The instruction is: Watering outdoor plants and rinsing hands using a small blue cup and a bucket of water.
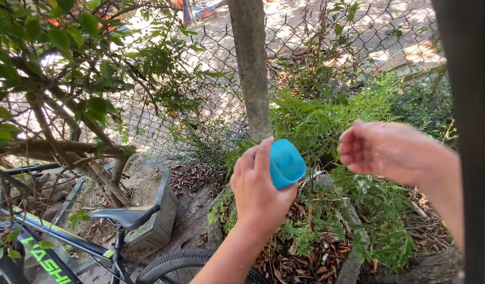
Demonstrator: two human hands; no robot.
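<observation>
My left hand (259,192) grips a small blue plastic cup (286,162), tipped so that its base faces me, over a leafy green plant (326,121) in a bed of dry leaves. My right hand (385,150) hovers to the right of the cup, fingers loosely curled, holding nothing that I can see. A short gap separates the two hands.
A concrete post (252,63) and chain-link fence (211,58) stand behind the plant. A branchy shrub (53,84) grows at left in a concrete planter (161,221). A black bicycle with its saddle (126,214) sits bottom left. A dark pole (466,105) runs down the right edge.
</observation>
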